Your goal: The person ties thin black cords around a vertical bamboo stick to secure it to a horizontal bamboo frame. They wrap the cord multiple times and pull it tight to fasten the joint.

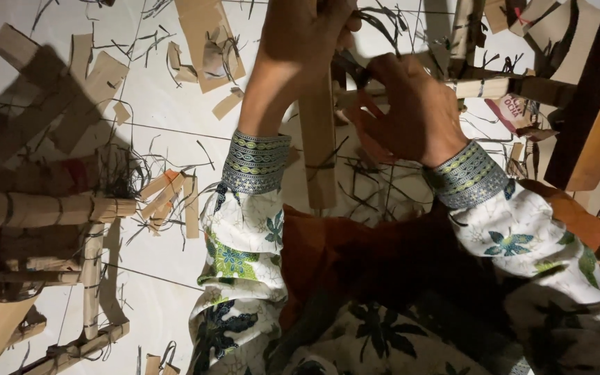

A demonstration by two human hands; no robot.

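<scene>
The left hand (307,38) was closed around the top of a rolled cardboard stick (318,149), whose long axis ran straight toward the person over the floor (168,111). Just to its right, the right hand (404,111) pinched a thin dark strip (355,69) beside the stick's upper end, nearer the binding point.

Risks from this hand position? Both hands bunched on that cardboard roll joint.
1. The right hand seems to work a dark tool close to the left hand; a slip could nick the fingers.
2. The upright cardboard roll is gripped only at its top, so it may twist loose.
3. Loose dark strips underneath could snag.
</scene>
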